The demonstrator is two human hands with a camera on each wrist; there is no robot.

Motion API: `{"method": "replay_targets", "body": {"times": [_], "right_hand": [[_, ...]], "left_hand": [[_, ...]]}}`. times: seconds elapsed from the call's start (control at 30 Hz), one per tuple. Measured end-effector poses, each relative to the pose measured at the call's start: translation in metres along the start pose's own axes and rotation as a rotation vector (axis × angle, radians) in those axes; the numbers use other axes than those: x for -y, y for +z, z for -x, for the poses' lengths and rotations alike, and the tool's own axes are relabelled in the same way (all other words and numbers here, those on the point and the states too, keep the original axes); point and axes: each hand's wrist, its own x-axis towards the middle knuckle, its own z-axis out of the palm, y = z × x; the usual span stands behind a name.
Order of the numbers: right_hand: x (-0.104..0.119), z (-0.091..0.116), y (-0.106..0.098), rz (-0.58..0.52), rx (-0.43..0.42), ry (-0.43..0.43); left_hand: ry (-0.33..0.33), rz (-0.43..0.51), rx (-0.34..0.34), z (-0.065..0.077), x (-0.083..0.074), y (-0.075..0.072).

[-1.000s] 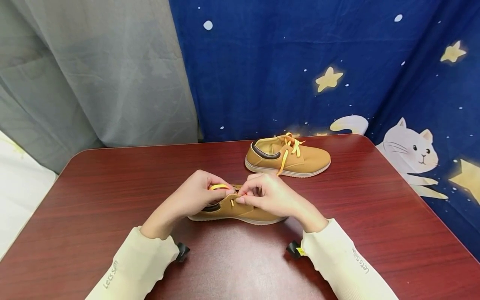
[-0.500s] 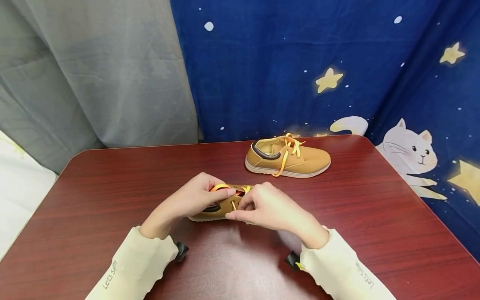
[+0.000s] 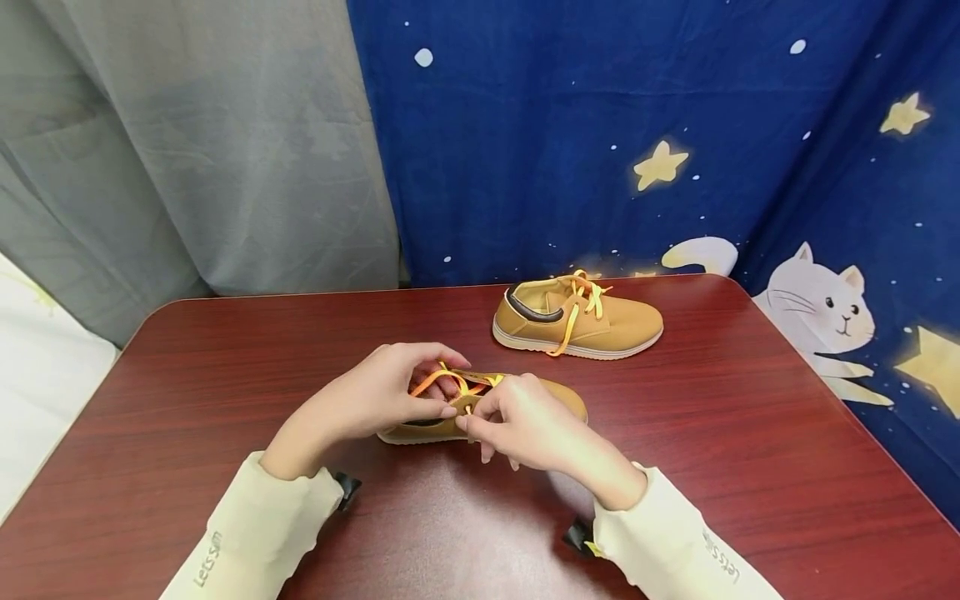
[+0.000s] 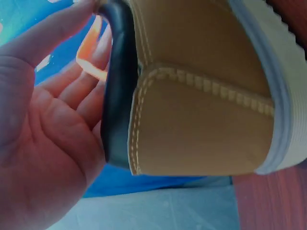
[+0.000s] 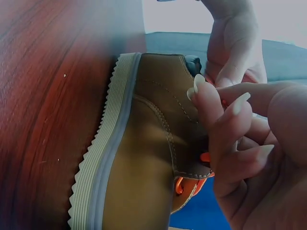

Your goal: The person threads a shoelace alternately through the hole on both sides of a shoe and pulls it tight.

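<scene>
A tan shoe (image 3: 567, 402) lies on the table, toe to the right, between both hands. My left hand (image 3: 386, 390) is over its opening, fingers spread across to the far side and thumb at the near eyelet flap. An orange-yellow shoelace (image 3: 429, 380) loops up by these fingers; in the left wrist view, the loop (image 4: 88, 48) shows behind the dark padded collar (image 4: 120, 96). My right hand (image 3: 534, 421) pinches the shoelace with thumb and index finger beside the near eyelets, its other fingers loosely bent. The pinched lace is mostly hidden by the fingertips.
A matching tan shoe (image 3: 626, 327), with its yellow lace tied, stands behind toward the table's back edge. The dark red table (image 3: 247, 350) extends to both sides. Grey curtain (image 3: 285, 150) and blue star-patterned curtain (image 3: 525, 142) hang behind it.
My right hand has moved from above the shoe's opening to its near side, by the eyelets. My left fingers have opened out from a pinch, and the lace loop beside them shows more.
</scene>
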Motion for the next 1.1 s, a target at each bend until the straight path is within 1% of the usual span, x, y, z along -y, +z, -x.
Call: {"method": "replay_targets", "body": {"times": [0.1, 0.2, 0.27, 0.33, 0.47, 0.6, 0.77, 0.9, 1.1], "right_hand": [[0.001, 0.0, 0.001, -0.003, 0.018, 0.003], [0.001, 0.001, 0.004, 0.0, 0.038, -0.014], [0.002, 0.001, 0.006, 0.007, 0.051, -0.028], [0.003, 0.001, 0.008, 0.008, 0.065, -0.029], [0.007, 0.002, 0.013, 0.038, 0.101, -0.029], [0.01, 0.004, 0.018, 0.124, 0.131, -0.068], [0.015, 0.007, 0.026, 0.243, 0.131, -0.143], [0.021, 0.009, 0.033, 0.301, 0.157, -0.208], [0.028, 0.015, 0.044, 0.422, 0.173, -0.329]], "left_hand": [[0.069, -0.14, -0.093, 0.001, -0.003, 0.001], [0.109, -0.323, -0.165, 0.004, -0.008, 0.004], [0.12, -0.408, -0.173, 0.005, -0.011, 0.005], [0.118, -0.453, -0.164, 0.005, -0.012, 0.006], [0.111, -0.418, -0.129, 0.005, -0.013, 0.006], [0.105, -0.381, -0.112, 0.005, -0.012, 0.006], [0.107, -0.378, -0.115, 0.004, -0.011, 0.007], [0.104, -0.369, -0.116, 0.004, -0.01, 0.007], [0.097, -0.339, -0.102, 0.004, -0.01, 0.007]]}}
